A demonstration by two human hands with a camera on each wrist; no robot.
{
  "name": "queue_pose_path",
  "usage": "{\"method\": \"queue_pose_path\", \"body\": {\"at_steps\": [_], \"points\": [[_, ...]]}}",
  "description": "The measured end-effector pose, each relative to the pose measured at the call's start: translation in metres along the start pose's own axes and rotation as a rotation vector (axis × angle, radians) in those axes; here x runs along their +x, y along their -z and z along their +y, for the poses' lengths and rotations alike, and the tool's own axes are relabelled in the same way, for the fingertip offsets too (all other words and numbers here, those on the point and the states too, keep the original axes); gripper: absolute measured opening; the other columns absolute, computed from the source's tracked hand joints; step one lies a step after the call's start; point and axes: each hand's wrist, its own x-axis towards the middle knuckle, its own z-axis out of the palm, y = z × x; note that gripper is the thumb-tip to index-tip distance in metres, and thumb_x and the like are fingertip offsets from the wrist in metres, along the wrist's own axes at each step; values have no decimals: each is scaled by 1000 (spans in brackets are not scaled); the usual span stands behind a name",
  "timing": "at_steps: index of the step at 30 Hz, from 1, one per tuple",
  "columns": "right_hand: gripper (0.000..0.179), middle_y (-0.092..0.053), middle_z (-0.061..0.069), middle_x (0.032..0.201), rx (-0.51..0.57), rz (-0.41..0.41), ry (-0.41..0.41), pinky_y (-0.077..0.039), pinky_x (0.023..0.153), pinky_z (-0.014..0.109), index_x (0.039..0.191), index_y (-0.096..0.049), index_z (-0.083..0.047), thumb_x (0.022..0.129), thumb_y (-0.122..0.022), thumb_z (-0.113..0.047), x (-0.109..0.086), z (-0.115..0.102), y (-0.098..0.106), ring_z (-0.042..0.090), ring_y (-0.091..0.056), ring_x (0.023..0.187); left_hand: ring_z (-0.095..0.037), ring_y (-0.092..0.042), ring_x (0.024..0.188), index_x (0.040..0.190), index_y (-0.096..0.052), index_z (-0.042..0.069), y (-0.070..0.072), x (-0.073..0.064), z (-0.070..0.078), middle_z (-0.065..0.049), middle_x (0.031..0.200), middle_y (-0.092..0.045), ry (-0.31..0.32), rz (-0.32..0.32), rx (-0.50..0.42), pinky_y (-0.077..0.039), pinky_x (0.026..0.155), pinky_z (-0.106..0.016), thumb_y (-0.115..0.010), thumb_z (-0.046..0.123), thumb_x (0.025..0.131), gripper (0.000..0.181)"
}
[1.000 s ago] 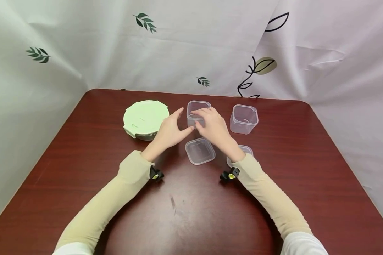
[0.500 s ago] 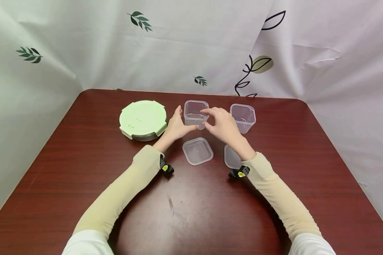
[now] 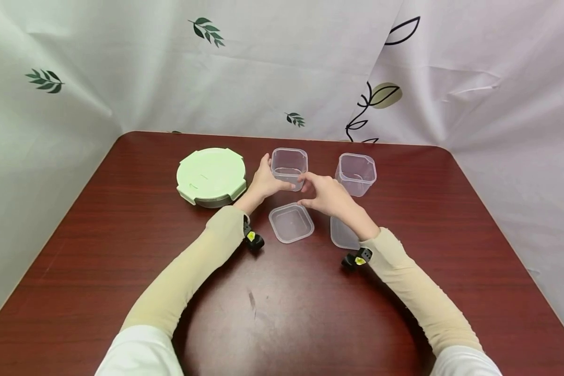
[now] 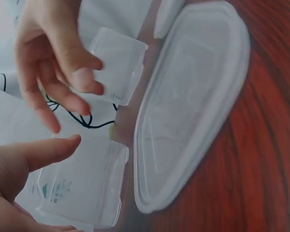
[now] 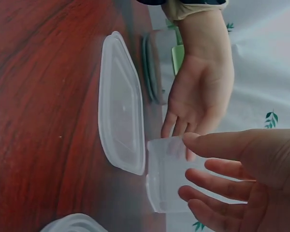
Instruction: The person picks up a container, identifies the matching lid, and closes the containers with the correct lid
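Note:
My left hand (image 3: 261, 184) holds the side of a clear, square plastic container (image 3: 289, 163), with its thumb across the front and its fingers along the left side. In the left wrist view, this container (image 4: 94, 186) shows between the thumb and the other fingers. To its right is my right hand (image 3: 328, 194), its fingers loosely bent and parted with nothing between them; its thumb tip lies close over the far edge of a clear square lid (image 3: 291, 223). In the right wrist view, the right hand's fingers (image 5: 217, 186) overlap the container (image 5: 169, 169).
A second clear container (image 3: 357, 175) stands at the back right. Another clear lid (image 3: 343, 232) lies partly hidden under the right forearm. A round container with a pale green lid (image 3: 211, 175) stands left of the left hand. A patterned white curtain (image 3: 263, 73) hangs behind the brown table (image 3: 272, 313).
My left hand has moved right and closer around the container. My right hand has drawn back from the container's rim, lower and to the right, near the lid. The containers and lids stay in place.

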Motion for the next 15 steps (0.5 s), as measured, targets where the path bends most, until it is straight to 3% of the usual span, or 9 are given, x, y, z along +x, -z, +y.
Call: {"method": "queue_pose_path", "body": {"at_steps": [8, 15], "points": [[48, -71, 4, 94, 10, -114, 18, -51, 77, 38, 111, -62, -8, 72, -84, -26, 3, 3, -7, 20, -65, 85, -26, -33, 142, 153, -9, 3, -4, 8, -1, -13, 156, -31, 22, 25, -119, -27, 118, -39, -85, 9, 69, 113], [57, -69, 7, 104, -24, -212, 47, -52, 84, 37, 116, -63, -6, 69, -86, -30, 7, 3, -13, 21, -64, 93, -26, -34, 140, 153, -11, 5, -6, 13, -2, -12, 156, -30, 37, 22, -138, -28, 117, -38, -85, 3, 66, 114]]}}
